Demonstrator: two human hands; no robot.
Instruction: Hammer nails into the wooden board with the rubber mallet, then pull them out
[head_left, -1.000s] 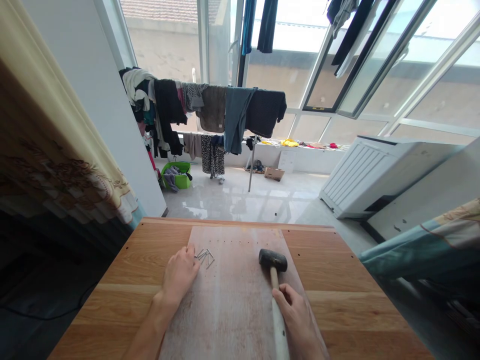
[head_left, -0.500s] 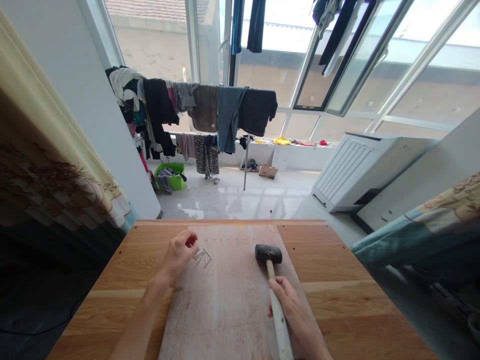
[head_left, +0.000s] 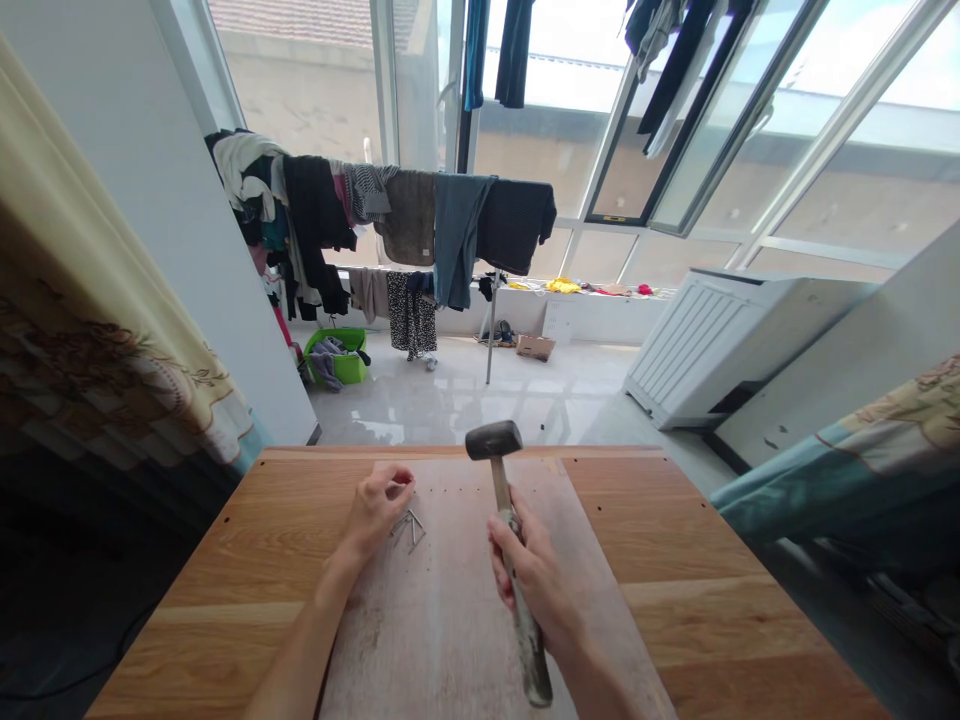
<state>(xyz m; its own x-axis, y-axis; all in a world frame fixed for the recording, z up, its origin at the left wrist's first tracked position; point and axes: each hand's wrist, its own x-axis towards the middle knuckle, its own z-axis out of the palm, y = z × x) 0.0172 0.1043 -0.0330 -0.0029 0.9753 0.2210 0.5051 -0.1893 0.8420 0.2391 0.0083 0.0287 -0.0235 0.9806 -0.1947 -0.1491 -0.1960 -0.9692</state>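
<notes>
My right hand (head_left: 529,575) is wrapped round the pale wooden handle of a mallet with a black head (head_left: 493,440), raised off the board and tilted upright. My left hand (head_left: 379,505) pinches its fingertips together just above a small pile of nails (head_left: 407,526); something thin seems to sit between the fingers, too small to make out. Both hands are over a thin reddish plywood panel (head_left: 450,620) with a row of small holes near its far edge. The panel lies on a wooden table (head_left: 240,560).
Beyond the table's far edge is a shiny tiled floor with a clothes rack (head_left: 420,215) full of garments and a green basket (head_left: 337,355). A white slatted panel (head_left: 720,340) leans at the right. Curtains (head_left: 97,330) hang close on the left and right.
My right hand lifted the mallet off the panel and swung it left and upright. My left hand rose from the nail pile and closed its fingertips into a pinch.
</notes>
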